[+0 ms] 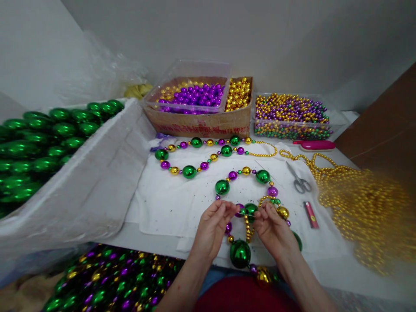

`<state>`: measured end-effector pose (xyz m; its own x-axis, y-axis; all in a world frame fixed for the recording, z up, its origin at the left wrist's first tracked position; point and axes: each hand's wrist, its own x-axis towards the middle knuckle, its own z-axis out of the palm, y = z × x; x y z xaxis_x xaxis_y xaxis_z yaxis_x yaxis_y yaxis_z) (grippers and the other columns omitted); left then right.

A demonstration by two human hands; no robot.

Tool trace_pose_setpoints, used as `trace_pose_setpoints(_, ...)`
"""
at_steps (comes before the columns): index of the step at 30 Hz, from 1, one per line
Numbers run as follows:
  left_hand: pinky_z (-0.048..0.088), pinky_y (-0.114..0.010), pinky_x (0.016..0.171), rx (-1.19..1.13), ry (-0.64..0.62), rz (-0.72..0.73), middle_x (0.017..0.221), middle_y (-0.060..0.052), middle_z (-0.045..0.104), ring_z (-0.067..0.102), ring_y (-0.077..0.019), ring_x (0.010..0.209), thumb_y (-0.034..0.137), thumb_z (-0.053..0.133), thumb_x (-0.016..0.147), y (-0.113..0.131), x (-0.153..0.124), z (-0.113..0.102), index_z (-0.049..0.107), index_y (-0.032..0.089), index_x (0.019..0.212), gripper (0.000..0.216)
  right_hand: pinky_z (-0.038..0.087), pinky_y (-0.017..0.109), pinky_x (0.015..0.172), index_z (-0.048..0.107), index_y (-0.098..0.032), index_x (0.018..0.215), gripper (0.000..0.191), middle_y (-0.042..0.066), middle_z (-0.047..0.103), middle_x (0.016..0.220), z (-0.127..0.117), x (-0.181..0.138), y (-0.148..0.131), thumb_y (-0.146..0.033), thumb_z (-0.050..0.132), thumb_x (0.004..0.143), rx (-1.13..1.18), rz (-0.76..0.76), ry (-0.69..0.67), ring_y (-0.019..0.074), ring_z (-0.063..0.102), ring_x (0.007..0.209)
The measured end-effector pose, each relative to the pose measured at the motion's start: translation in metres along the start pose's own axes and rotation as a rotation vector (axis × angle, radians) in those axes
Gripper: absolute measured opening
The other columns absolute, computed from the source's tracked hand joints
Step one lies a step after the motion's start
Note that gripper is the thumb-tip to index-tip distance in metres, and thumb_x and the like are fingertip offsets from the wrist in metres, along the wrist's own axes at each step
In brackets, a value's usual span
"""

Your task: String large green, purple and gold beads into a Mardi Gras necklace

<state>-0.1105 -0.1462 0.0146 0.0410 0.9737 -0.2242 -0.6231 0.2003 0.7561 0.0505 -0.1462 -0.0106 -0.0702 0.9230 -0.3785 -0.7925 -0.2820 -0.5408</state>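
My left hand (212, 227) and my right hand (275, 229) are raised over the near part of the white cloth (162, 203), fingertips pinched. Between them a thin pale thread is stretched, part of a bead necklace. Its green (240, 254), purple and gold beads loop on the cloth around my hands and hang over the table's front edge. A short gold bead strand dangles below the thread. Farther back lies another bead necklace (189, 171), with a gold strand at its right end. Scissors (302, 185) and a red lighter (311, 215) lie right of my right hand.
Large green beads (61, 130) fill a white foam box (107, 186) on the left. Behind stand a cardboard box (201, 123) and a clear tub (292, 125) of small beads. A pink-handled tool (316, 145) and heaped gold strands (367, 208) lie right. Finished-looking strands (113, 277) hang below left.
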Motion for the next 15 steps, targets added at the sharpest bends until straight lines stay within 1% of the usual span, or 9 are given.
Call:
trace_pose_setpoints(2,0.044,-0.036,0.093,-0.156,-0.023,-0.054,0.073,0.0,0.059,0.06,-0.0146,0.08,0.024,0.068,0.077,-0.002,-0.003,-0.003,0.06,0.015,0.078,0.013,0.033,0.017,0.043,0.052,-0.02,0.075,0.024,-0.007,0.037,0.056,0.002,0.0,0.001,-0.032,0.073,0.074,0.004,0.009,-0.023,0.0077,0.042,0.05)
trace_pose_setpoints(5,0.047,-0.036,0.086,-0.261,-0.047,-0.13,0.061,0.005,0.047,0.053,-0.0097,0.063,0.024,0.066,0.08,-0.006,-0.006,-0.007,0.054,0.015,0.076,0.015,0.024,0.016,0.041,0.051,-0.02,0.075,0.024,-0.009,0.03,0.054,0.006,-0.002,0.002,-0.032,0.072,0.076,-0.021,0.011,-0.054,0.0059,0.029,0.045)
trace_pose_setpoints(7,0.049,-0.031,0.076,-0.277,-0.037,-0.177,0.059,0.006,0.042,0.046,-0.0073,0.055,0.023,0.066,0.08,-0.011,-0.005,-0.009,0.053,0.015,0.075,0.016,0.021,0.017,0.04,0.052,-0.02,0.076,0.023,-0.009,0.028,0.052,0.007,-0.003,0.003,-0.031,0.072,0.076,-0.054,0.007,-0.068,0.0059,0.027,0.044)
trace_pose_setpoints(10,0.043,-0.023,0.06,-0.261,0.003,-0.212,0.057,0.007,0.038,0.039,-0.0057,0.051,0.023,0.068,0.077,-0.018,-0.001,-0.014,0.053,0.014,0.075,0.018,0.017,0.018,0.039,0.052,-0.019,0.073,0.024,-0.009,0.028,0.05,0.006,-0.002,0.006,-0.029,0.073,0.074,-0.107,-0.017,-0.063,0.0055,0.024,0.043)
trace_pose_setpoints(12,0.039,-0.021,0.055,-0.24,0.021,-0.213,0.057,0.006,0.037,0.037,-0.0053,0.049,0.023,0.069,0.076,-0.021,0.002,-0.017,0.052,0.013,0.075,0.02,0.015,0.018,0.039,0.051,-0.019,0.072,0.025,-0.009,0.03,0.05,0.003,-0.001,0.007,-0.027,0.075,0.072,-0.137,-0.031,-0.048,0.005,0.022,0.042)
trace_pose_setpoints(15,0.037,-0.021,0.054,-0.203,0.014,-0.201,0.058,0.006,0.038,0.037,-0.0055,0.05,0.023,0.068,0.077,-0.022,0.004,-0.018,0.052,0.013,0.075,0.019,0.015,0.018,0.039,0.05,-0.019,0.071,0.026,-0.009,0.033,0.05,0.0,0.002,0.008,-0.026,0.076,0.071,-0.175,-0.035,-0.037,0.0045,0.022,0.042)
